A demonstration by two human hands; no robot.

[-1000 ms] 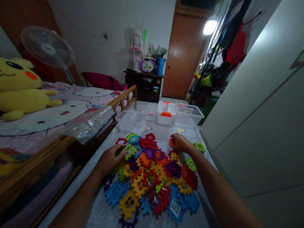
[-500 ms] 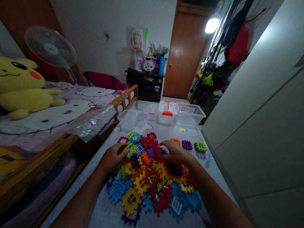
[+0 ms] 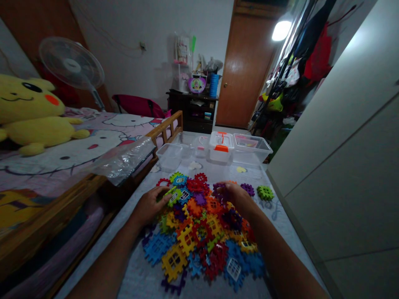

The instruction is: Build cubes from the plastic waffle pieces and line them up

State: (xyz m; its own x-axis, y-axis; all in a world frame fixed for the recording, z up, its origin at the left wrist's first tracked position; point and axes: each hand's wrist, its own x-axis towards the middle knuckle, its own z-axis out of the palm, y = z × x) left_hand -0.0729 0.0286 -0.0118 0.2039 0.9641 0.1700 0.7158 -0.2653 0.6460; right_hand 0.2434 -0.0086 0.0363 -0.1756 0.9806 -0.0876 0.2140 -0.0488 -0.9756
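Right hand has fingers clamped on a purple piece, left of the purple stack. Left hand pinches a green piece.

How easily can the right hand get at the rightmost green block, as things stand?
Probably yes: the green block lies uncovered and near the right hand, with a purple block between them; the hand seems to hold a purple piece.
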